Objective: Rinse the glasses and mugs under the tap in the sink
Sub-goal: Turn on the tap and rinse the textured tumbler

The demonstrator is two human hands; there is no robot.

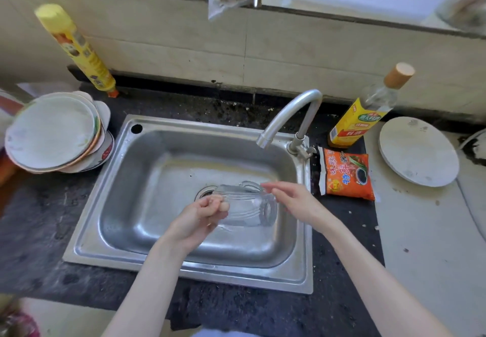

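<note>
A clear glass mug (249,206) with a handle lies on its side in the air over the steel sink (118,186), above the drain. My left hand (203,214) grips its left end with curled fingers. My right hand (292,200) touches its right end near the handle with relaxed, fairly straight fingers. The curved tap (286,118) stands at the sink's back right; its spout ends above and slightly right of the mug. No water stream shows from it.
A stack of plates (55,133) sits left of the sink, with a yellow bottle (79,50) behind it. To the right are a cork-topped bottle (368,110), an orange sauce packet (347,173) and a round white board (418,151).
</note>
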